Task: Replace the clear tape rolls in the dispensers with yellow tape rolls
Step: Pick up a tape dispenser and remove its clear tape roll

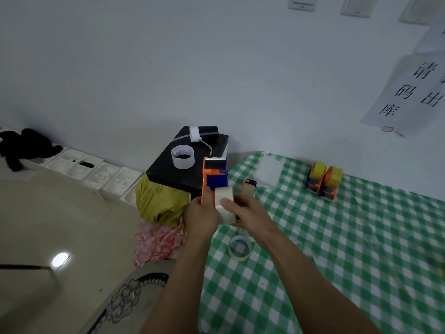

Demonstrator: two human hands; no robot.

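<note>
Fingers (226, 203) of the right hand (250, 213) curl around a clear tape roll (224, 203), thumb pressed on its outer face, while the left hand (201, 216) closes around the handle of an orange and blue tape dispenser (215, 175) held upright above the table edge. The roll sits at the dispenser's lower part, touching both hands; whether it is seated on the hub cannot be told. Below the hands, 1 empty tape core (239, 248) lies flat on the green and white checked tablecloth (349, 249). Just behind the right hand, another dispenser (249, 188) stands partly hidden by the fingers. Well apart, near the wall, 2 dispensers loaded with yellow tape rolls (325, 180) stand side by side, touching. Left of the table, a black box (166, 169) carries a white paper ring (182, 156) and a black cylinder (204, 133). A yellow bag (159, 203) and pink patterned cloth (156, 239) sit under it on the floor.
</note>
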